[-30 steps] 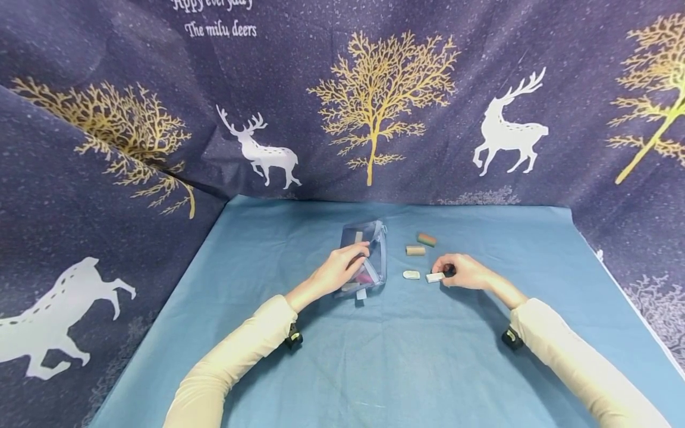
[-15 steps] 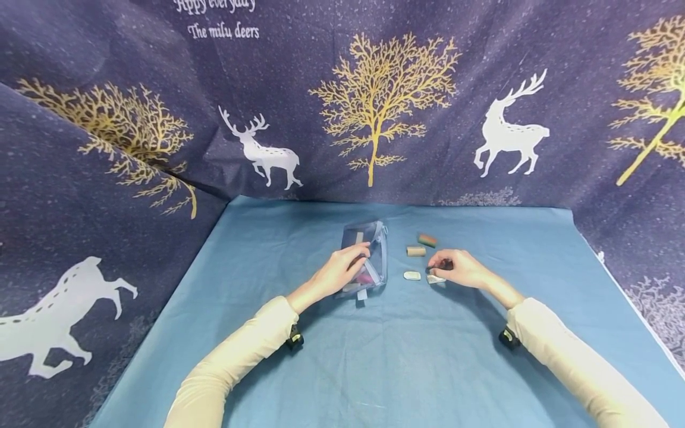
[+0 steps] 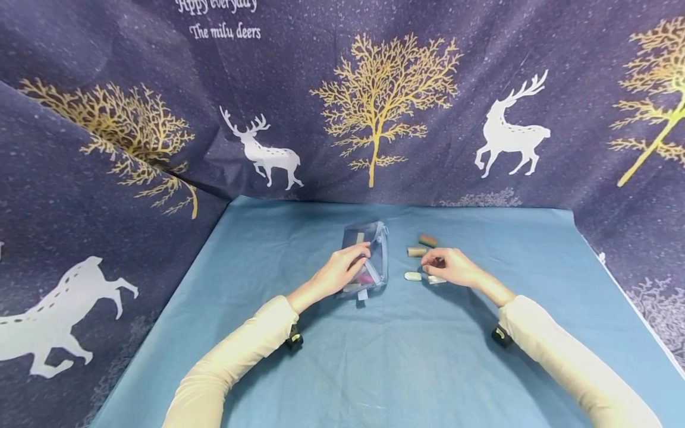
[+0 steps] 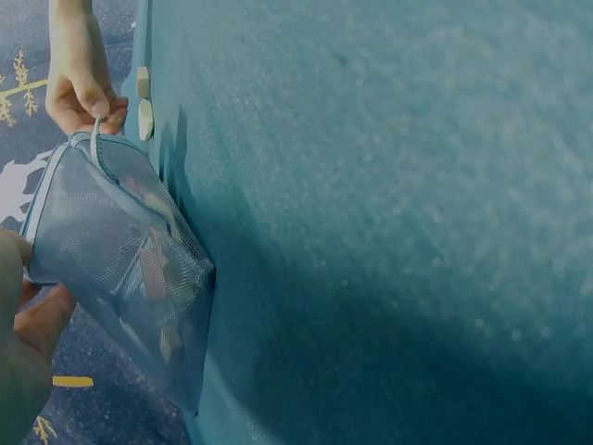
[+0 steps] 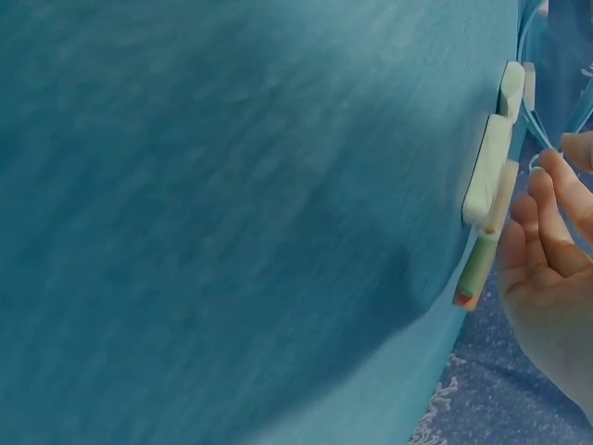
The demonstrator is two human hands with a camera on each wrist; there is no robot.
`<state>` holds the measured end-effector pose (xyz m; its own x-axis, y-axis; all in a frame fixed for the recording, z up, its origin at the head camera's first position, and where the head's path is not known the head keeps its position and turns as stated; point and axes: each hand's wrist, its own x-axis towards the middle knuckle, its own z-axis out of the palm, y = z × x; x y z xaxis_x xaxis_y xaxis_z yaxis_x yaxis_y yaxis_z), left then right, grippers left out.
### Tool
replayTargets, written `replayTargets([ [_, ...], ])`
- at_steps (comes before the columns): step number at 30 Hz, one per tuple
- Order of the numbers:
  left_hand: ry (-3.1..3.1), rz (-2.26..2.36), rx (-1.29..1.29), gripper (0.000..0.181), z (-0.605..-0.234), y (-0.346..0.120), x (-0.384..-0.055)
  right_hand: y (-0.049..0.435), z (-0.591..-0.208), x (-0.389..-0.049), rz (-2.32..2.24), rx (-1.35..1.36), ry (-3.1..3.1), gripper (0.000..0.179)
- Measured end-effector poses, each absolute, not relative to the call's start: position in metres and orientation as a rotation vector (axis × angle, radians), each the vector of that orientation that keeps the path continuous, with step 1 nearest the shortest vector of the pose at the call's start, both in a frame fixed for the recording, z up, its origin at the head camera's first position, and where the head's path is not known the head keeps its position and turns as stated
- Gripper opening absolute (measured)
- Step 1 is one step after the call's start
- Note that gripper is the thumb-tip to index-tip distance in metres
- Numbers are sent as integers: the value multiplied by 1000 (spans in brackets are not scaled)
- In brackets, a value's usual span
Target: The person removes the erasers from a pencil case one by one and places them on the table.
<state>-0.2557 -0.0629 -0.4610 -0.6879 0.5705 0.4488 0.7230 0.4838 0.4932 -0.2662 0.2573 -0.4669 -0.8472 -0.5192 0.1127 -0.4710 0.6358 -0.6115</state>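
My left hand (image 3: pixel 342 267) pinches the edge of a translucent blue mesh zip pouch (image 4: pixel 111 222), thumb and fingers on either side. Pink and pale small pieces show through its mesh. The zipped edge of the pouch lies toward the right, with its band standing apart in the left wrist view. My right hand (image 3: pixel 452 266) is over a white block (image 5: pixel 486 171), fingers loosely bent, and nothing shows in its fingers. Left of that hand lies a pale rounded piece (image 3: pixel 412 276). Beyond it are a tan block (image 3: pixel 416 252) and a red-and-green striped block (image 3: pixel 428 241).
A blue cloth (image 3: pixel 342 368) covers the table. Behind and beside it hangs a dark curtain (image 3: pixel 321 59) printed with deer and golden trees. A white tag (image 3: pixel 362 295) sticks out from the pouch's near side.
My right hand has moved from the white block slightly left toward the pouch, uncovering part of the block. The left hand and pouch stay in place.
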Motion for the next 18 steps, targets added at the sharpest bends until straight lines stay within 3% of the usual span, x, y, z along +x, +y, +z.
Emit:
replayTargets([
  [18, -2515, -988, -1132, 16, -464, -61, -255, 235, -457, -274, -1002, -894, 2742, 23],
])
